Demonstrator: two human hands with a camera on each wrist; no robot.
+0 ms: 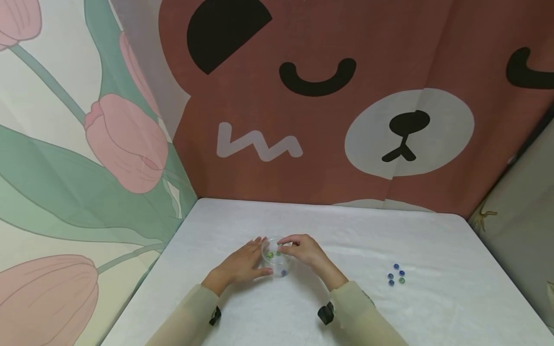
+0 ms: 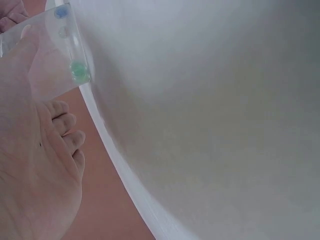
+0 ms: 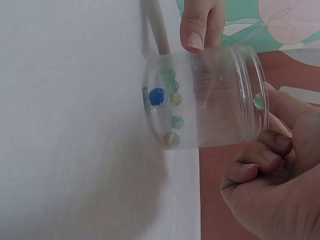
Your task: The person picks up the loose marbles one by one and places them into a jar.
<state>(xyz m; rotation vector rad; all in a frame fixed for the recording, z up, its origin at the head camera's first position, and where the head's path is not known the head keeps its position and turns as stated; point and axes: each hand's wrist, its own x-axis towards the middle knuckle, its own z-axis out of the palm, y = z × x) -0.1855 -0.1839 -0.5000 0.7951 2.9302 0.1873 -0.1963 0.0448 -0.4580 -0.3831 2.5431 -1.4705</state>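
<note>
A clear plastic jar (image 3: 217, 117) stands upright on the white table, its threaded rim uppermost. My left hand (image 1: 240, 263) holds it from the left, thumb on the near side and fingers at the far side. Inside, at the bottom, lie a blue marble (image 3: 158, 97) and several green or clear ones. At the jar's mouth my right hand (image 1: 308, 251) pinches a green marble (image 3: 259, 102) between thumb and forefinger. The other right fingers are curled in, outside the jar. In the left wrist view the jar shows only partly, with a green marble (image 2: 78, 70) near its bottom.
To the right on the white tablecloth (image 1: 454, 288) lies a loose group of several marbles, mostly blue marbles (image 1: 391, 276) with one green marble (image 1: 401, 280). A bear-print curtain (image 1: 324, 178) hangs behind the table, and a tulip-print curtain (image 1: 56, 202) hangs along the left.
</note>
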